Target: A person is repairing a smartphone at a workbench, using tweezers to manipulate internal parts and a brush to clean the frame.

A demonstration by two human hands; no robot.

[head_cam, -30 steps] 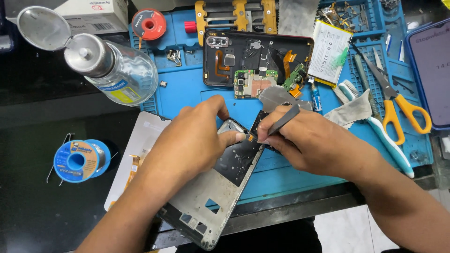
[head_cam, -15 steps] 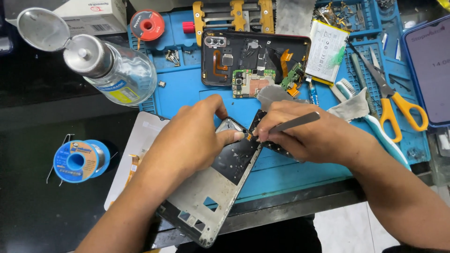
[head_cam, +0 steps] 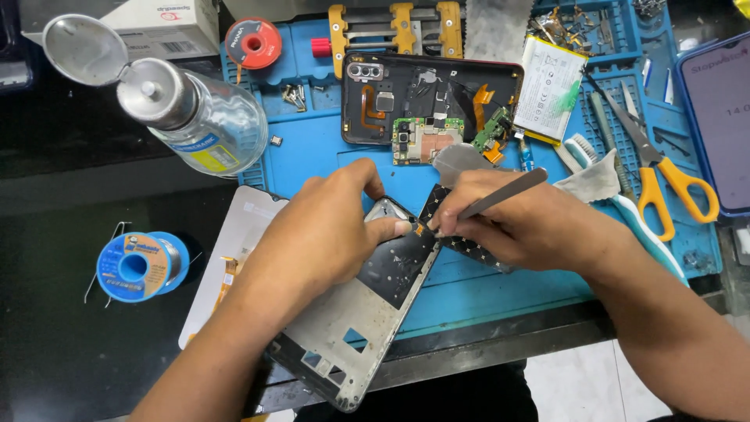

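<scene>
Down at the near edge of the blue mat point(head_cam: 312, 152), the left hand point(head_cam: 320, 234) lies over a grey phone frame point(head_cam: 351, 328), fingers closed on its upper end, with the thumb tip pressed near a small orange part at the frame's top corner. Part of the frame juts over the front edge of the worktop point(head_cam: 70, 344), its lower corner pointing toward the camera. The right hand point(head_cam: 531, 227) is clamped on metal tweezers point(head_cam: 500, 195), pinched between thumb and forefinger, and their tip meets the frame right beside the left thumb. Under the right hand lies a dark perforated strip point(head_cam: 461, 242), touching the frame's upper right edge.

Behind the hands, an opened phone back point(head_cam: 430, 101) rests on the mat with a green circuit board point(head_cam: 418, 141) at its lower edge. A white battery point(head_cam: 551, 86) lies just right of it. Further right are orange-handled scissors point(head_cam: 664, 180) and a toothbrush point(head_cam: 625, 195), close together. A tilted clear bottle point(head_cam: 203, 117) with a flipped-open metal cap sits at the mat's left edge, and a red spool point(head_cam: 252, 43) lies behind it. On the dark worktop to the left, well apart from the hands, is a blue solder reel point(head_cam: 137, 266). A white panel point(head_cam: 242, 234) lies partly under the left forearm.
</scene>
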